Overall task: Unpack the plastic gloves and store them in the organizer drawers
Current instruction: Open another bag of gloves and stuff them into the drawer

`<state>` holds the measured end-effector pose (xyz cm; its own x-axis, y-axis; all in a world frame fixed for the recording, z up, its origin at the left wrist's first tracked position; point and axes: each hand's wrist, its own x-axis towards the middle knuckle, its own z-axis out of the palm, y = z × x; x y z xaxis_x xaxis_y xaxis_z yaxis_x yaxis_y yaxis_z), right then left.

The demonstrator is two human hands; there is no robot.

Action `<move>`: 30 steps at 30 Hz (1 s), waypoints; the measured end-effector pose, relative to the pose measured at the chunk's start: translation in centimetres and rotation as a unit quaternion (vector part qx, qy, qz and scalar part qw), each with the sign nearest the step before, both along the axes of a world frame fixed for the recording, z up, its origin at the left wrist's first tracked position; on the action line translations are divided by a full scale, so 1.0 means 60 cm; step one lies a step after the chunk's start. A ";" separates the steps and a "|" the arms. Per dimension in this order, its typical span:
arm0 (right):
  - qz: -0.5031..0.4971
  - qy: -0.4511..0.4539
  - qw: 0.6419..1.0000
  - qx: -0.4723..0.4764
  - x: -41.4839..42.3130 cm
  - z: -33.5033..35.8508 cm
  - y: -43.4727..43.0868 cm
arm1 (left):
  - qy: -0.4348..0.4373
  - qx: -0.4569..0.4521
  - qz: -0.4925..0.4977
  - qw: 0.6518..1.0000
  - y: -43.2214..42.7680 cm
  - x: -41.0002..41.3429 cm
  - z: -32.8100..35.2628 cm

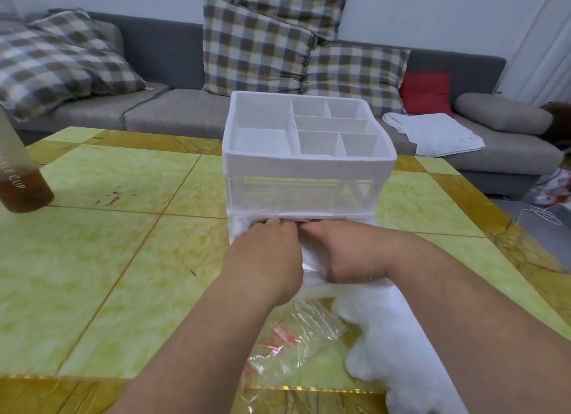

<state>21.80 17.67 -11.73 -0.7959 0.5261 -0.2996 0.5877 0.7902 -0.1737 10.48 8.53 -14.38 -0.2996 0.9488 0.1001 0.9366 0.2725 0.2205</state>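
A white organizer [309,163] with a divided top tray and clear drawer fronts stands mid-table. Its bottom drawer [336,285] is pulled out toward me, with thin white plastic gloves [312,259] inside. My left hand [265,256] and my right hand [349,253] are side by side in the drawer, fingers curled down, pressing on the gloves near the organizer's front. A loose pile of white gloves [398,345] lies on the table under my right forearm. The clear packaging bag [293,342] with red print lies between my forearms.
The green and gold tiled table [123,259] holds a frosted bottle [18,172] of brown liquid at the far left. Behind it runs a grey sofa [173,104] with plaid cushions, a red cushion and a white cloth [432,135].
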 end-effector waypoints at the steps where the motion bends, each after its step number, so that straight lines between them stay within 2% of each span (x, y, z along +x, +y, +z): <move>1: -0.005 0.005 1.000 0.003 0.004 0.005 -0.005 | -0.011 -0.010 0.008 1.000 0.000 0.002 0.001; 9: -0.101 0.030 0.993 0.048 0.028 0.014 -0.038 | -0.058 -0.046 0.029 0.997 0.009 0.007 0.000; 14: -0.139 0.026 0.990 -0.009 -0.007 0.000 -0.019 | -0.098 -0.062 0.055 0.992 0.012 0.005 0.002; 20: -0.167 0.098 0.978 -0.074 0.003 0.005 -0.014 | -0.103 -0.075 0.055 0.990 0.016 0.003 0.001; 24: -0.150 0.101 0.983 -0.032 0.049 0.039 -0.026 | -0.101 -0.079 0.046 0.991 0.016 0.004 -0.001; 27: -0.161 0.141 0.977 0.003 0.092 0.072 -0.040 | -0.094 -0.086 0.043 0.991 0.019 0.002 -0.005; 30: -0.071 0.111 0.991 -0.033 0.097 0.075 -0.054 | -0.088 -0.087 0.045 0.991 0.023 0.001 -0.006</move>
